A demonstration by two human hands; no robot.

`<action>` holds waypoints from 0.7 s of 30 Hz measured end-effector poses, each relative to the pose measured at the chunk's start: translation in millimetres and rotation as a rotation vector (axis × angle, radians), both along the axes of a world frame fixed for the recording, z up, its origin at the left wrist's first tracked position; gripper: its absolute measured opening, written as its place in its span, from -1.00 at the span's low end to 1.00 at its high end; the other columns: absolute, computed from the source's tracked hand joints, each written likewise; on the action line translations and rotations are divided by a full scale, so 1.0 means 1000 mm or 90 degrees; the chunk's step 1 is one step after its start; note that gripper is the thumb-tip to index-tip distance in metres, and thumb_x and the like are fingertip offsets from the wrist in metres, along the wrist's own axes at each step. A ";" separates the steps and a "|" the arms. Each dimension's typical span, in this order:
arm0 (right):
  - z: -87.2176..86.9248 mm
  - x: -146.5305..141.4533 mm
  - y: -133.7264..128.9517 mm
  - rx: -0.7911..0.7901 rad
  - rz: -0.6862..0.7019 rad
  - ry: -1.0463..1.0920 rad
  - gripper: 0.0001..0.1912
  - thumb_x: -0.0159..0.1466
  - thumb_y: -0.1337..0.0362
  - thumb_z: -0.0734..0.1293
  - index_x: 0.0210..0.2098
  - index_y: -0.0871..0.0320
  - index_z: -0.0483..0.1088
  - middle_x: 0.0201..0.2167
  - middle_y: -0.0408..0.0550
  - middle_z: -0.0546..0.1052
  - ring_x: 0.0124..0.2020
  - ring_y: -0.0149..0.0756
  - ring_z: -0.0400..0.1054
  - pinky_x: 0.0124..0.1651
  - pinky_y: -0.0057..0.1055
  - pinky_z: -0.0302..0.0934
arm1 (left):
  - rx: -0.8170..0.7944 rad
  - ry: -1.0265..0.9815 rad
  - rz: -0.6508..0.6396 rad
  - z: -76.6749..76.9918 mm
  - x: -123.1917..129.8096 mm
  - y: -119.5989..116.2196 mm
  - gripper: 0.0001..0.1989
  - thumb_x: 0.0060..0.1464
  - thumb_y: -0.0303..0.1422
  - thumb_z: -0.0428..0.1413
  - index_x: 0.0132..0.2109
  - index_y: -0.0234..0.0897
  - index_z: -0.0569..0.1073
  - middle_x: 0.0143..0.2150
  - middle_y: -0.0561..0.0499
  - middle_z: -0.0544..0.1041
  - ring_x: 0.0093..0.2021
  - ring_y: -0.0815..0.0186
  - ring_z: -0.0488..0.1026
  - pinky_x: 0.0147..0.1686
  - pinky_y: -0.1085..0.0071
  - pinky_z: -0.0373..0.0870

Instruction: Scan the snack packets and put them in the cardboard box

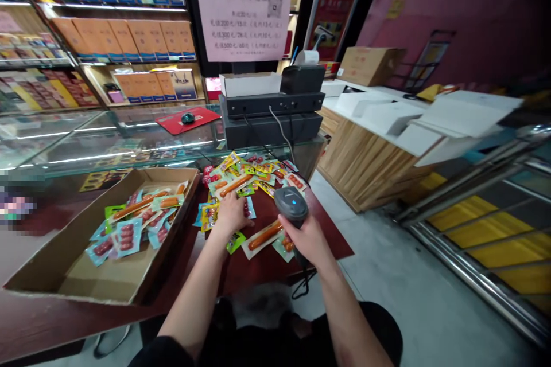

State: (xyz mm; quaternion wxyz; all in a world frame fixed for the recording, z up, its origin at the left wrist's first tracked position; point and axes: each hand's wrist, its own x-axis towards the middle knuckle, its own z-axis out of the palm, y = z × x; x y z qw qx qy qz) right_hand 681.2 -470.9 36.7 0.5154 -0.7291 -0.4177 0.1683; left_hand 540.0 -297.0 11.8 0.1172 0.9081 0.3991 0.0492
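My right hand (307, 236) is wrapped round the handle of a dark grey barcode scanner (291, 205), which has a blue light on top. My left hand (231, 217) rests at the near side of a heap of small snack packets (253, 172), its thumb spread away from the fingers. Beyond its fingertips lies a long wrapped sausage (235, 185). Between my hands, closer to me, are another packaged sausage (264, 235) and a green packet (235, 242). A packet of small sausages (284, 246) lies beside the scanner, partly behind my right hand.
To the left, an open cardboard box (92, 275) holds several sausage packets. The dark red table (327, 235) meets a glass counter (129, 132) with a mouse (187, 118) on a red pad. A till and receipt printer (302, 77) stand ahead. Metal railings (469, 241) are at right.
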 end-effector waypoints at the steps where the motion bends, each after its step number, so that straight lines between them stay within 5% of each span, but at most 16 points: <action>1: -0.001 0.000 -0.001 0.002 0.002 0.003 -0.67 0.17 0.04 0.38 -0.19 0.13 0.48 -0.52 -0.03 0.55 -0.40 -0.10 0.49 -0.38 -0.29 0.35 | 0.001 0.010 -0.013 -0.002 0.000 0.000 -0.35 -0.33 -0.14 0.41 -0.03 -0.27 0.53 -0.01 -0.25 0.43 0.08 -0.09 0.35 0.03 0.19 0.28; 7: -0.003 -0.004 -0.005 -0.013 0.028 0.033 -0.68 0.18 0.04 0.37 -0.20 0.13 0.47 -0.55 -0.07 0.53 -0.49 -0.16 0.46 -0.43 -0.33 0.33 | -0.042 -0.002 -0.023 -0.010 -0.003 0.002 -0.39 -0.20 -0.22 0.36 0.04 -0.31 0.47 -0.02 -0.23 0.42 0.00 0.03 0.43 -0.03 0.27 0.32; 13: -0.013 0.000 -0.007 -0.022 0.076 0.112 -0.70 0.21 0.02 0.36 -0.25 0.12 0.41 -0.64 -0.16 0.46 -0.67 -0.28 0.33 -0.57 -0.36 0.26 | -0.083 -0.154 -0.034 -0.008 -0.004 0.006 -0.82 -0.10 -0.37 0.21 -0.26 -0.29 0.54 -0.28 -0.13 0.53 -0.25 0.15 0.48 -0.17 0.32 0.36; 17: -0.013 0.005 -0.004 -0.048 0.130 0.141 -0.71 0.21 0.01 0.36 -0.30 0.10 0.42 -0.66 -0.18 0.45 -0.69 -0.28 0.31 -0.60 -0.36 0.23 | -0.302 -0.380 0.076 -0.008 -0.006 0.026 -0.84 0.00 -0.26 0.17 -0.34 -0.26 0.54 -0.50 0.01 0.52 -0.46 0.27 0.47 -0.39 0.42 0.38; 21: -0.001 0.008 0.003 -0.020 0.154 0.066 -0.74 0.17 0.08 0.39 -0.25 0.12 0.48 -0.56 -0.10 0.54 -0.52 -0.20 0.44 -0.43 -0.32 0.33 | -0.625 -0.588 0.253 -0.004 -0.006 0.044 -0.76 0.11 -0.19 0.11 -0.27 -0.29 0.50 -0.46 -0.04 0.57 -0.46 0.24 0.55 -0.48 0.41 0.43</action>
